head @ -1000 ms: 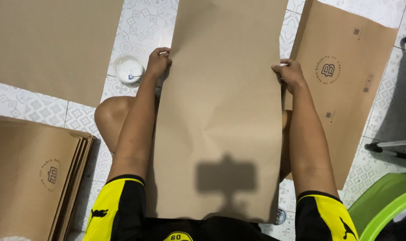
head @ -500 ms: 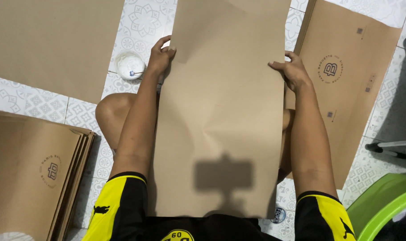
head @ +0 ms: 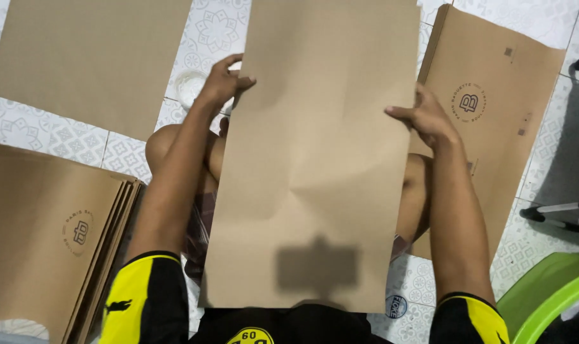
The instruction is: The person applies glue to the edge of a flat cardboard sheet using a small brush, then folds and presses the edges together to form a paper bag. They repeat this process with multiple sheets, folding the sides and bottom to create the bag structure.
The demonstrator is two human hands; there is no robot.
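Patterned floor tiles (head: 66, 137) carry flat brown paper bags: a stack (head: 47, 236) at left, one (head: 487, 121) at right. Both hands, left (head: 222, 81) and right (head: 426, 118), grip the side edges of a plain brown paper sheet (head: 321, 159) over the lap. A white round container (head: 187, 89) sits behind the left hand; its contents cannot be seen.

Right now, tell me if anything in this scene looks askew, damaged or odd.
Little stands out. The brown paper sheet, held at its edges by the left hand and right hand, shows faint creases meeting near its middle. The stack of paper bags on the left has its edges slightly fanned rather than flush. Nothing looks spilled or torn.
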